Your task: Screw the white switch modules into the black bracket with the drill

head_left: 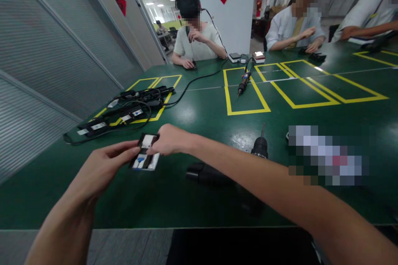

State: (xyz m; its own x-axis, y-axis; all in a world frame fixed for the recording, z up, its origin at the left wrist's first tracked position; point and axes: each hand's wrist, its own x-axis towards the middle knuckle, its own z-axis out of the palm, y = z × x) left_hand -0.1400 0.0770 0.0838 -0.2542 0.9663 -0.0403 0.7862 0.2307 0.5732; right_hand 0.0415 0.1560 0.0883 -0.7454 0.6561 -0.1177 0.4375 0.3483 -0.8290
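Observation:
A small flat black item with white labels and a blue mark (144,152) is between my two hands, just above the green table (183,211). My left hand (107,165) pinches its left edge between thumb and fingers. From the right, my right hand (166,140) reaches across and grips its right side, with curled fingers over the labels. A white piece shows at its lower right corner. Under my right forearm lies a black power drill (259,148), its bit pointing away from me; the forearm hides part of its body.
Black adapters with cables (124,112) lie at the left inside yellow tape outlines. A second driver tool (245,83) rests in a taped box further back. A blurred pale object (326,155) is at the right. Several people sit across the table.

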